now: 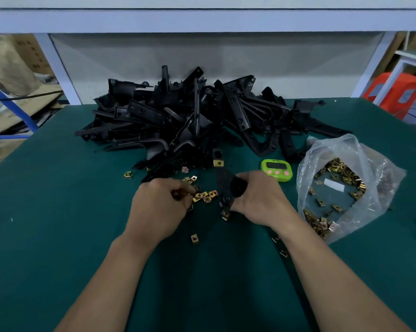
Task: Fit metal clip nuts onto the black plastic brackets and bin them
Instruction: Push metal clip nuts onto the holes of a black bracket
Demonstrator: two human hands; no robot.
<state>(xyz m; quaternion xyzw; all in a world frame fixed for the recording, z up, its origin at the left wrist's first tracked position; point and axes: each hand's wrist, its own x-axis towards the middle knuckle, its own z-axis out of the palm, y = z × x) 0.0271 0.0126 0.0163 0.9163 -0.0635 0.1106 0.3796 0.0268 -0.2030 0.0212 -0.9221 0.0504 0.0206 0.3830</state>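
Note:
My right hand (259,200) grips a black plastic bracket (222,180) that stands up from the green table; a brass clip nut (218,163) sits on its upper end and another (225,215) on its lower end. My left hand (161,202) has curled fingers pinching at a small cluster of loose clip nuts (205,196) on the mat just left of the bracket. A single clip nut (194,238) lies nearer to me. A big heap of black brackets (190,116) fills the back of the table.
An open clear plastic bag of clip nuts (341,185) lies at the right. A green timer (276,169) sits between it and the bracket. A black strap-like part (281,250) runs under my right forearm. A grey frame and shelf stand behind, cardboard to the left.

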